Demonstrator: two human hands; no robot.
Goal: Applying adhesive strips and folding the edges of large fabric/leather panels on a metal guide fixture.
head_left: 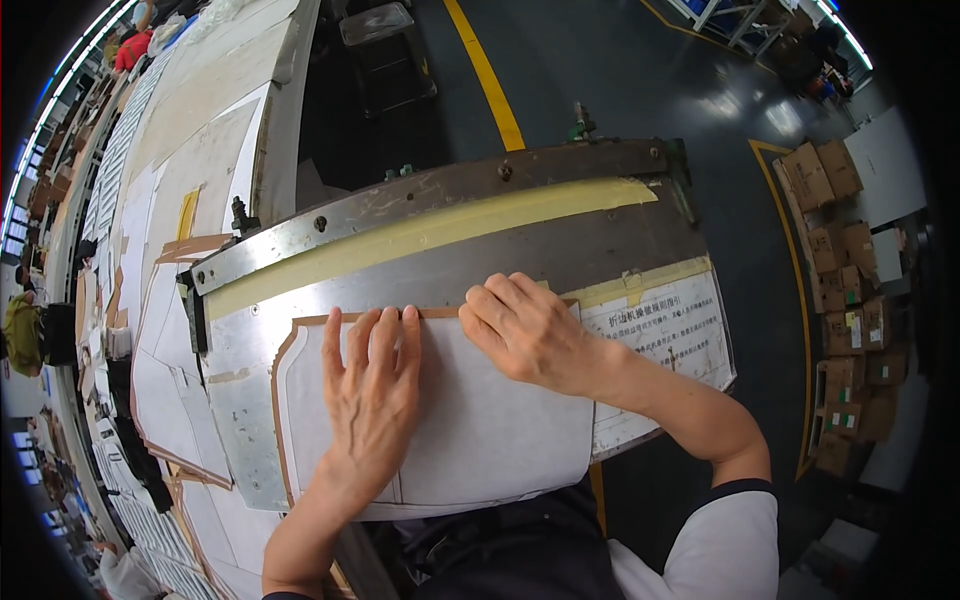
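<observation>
A white sheet-like panel (490, 440) with a narrow brown border lies on the metal plate (235, 420) of a bench machine in front of me. My left hand (370, 390) rests flat on it, fingers spread, their tips at the brown far edge. At the same edge, farther right, my right hand (525, 335) is closed in a fist-like curl. Whatever its fingers may pinch is hidden. Beyond both hands, a strip of yellow tape (430, 235) runs along a long bolted metal bar (400, 190).
A printed notice sheet (670, 345) is fixed to the plate's right end. Similar bordered white pieces (185, 400) lie on a long table at left. Stacked cardboard boxes (840, 300) stand at right. A clear plastic bin (378, 25) sits beyond the machine. Other people are far left.
</observation>
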